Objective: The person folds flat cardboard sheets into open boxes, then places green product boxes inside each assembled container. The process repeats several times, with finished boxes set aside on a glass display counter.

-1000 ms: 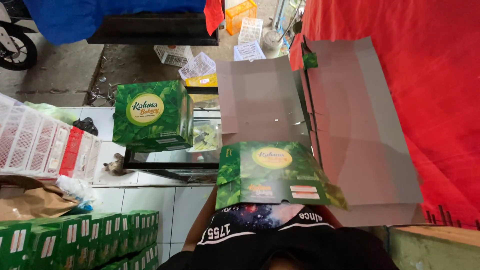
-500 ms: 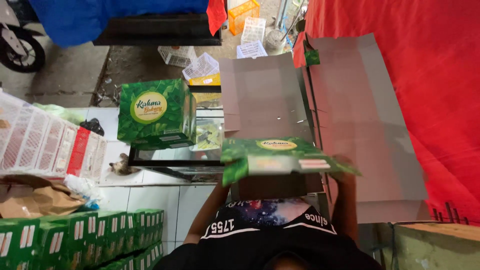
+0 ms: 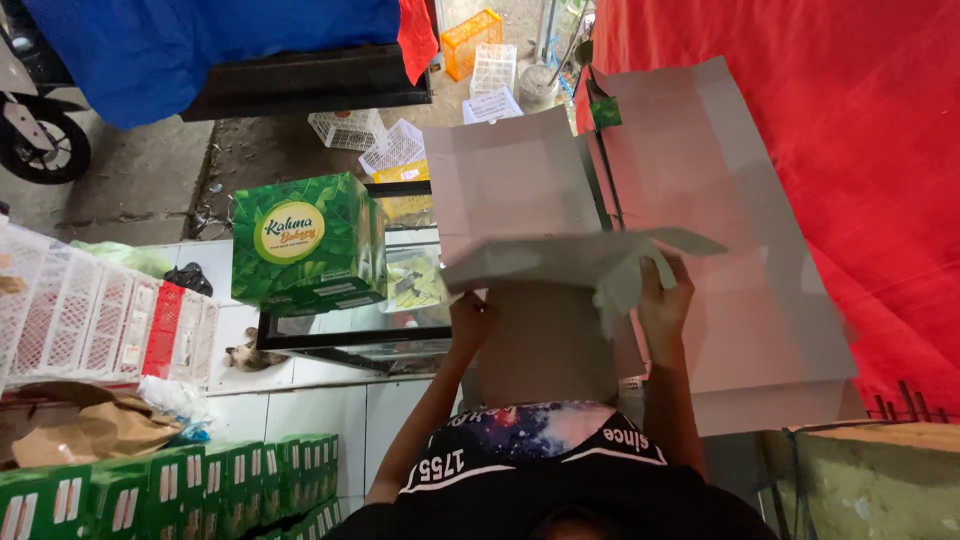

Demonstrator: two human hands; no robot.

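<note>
Both hands hold a flat carton blank [image 3: 545,300], grey inner side toward the camera, above the person's lap. The left hand [image 3: 468,318] grips its left edge, fingers closed on the card. The right hand [image 3: 662,300] grips the right edge, fingers curled over a folded flap. Left of the blank, well apart, an assembled green box [image 3: 308,245] printed with leaves stands on a glass display case [image 3: 400,300]. Behind and right of the blank, larger grey card sheets [image 3: 720,250] lean against a red tarpaulin [image 3: 860,150]. Below the green box, stacked green cartons [image 3: 170,490] fill the lower left.
</note>
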